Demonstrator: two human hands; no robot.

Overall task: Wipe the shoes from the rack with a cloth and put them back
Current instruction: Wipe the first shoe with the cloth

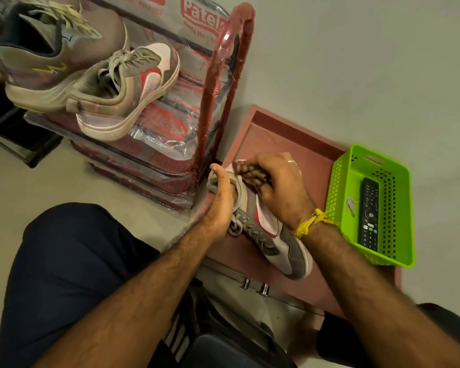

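On the red desk [252, 144], the left hand [221, 205] has its fingers inside the shoe [282, 235], gripping it; the right hand [279, 187] fingers clamp a cloth [252, 175] on its heel. The rack [223, 83] stands at eleven o'clock.

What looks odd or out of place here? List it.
The rack is still wrapped in its printed plastic packaging. The matching sneaker on top sticks out past the shelf edge, heel overhanging. A green basket beside the sneaker being wiped holds a TV remote and keys, unrelated to shoe care.
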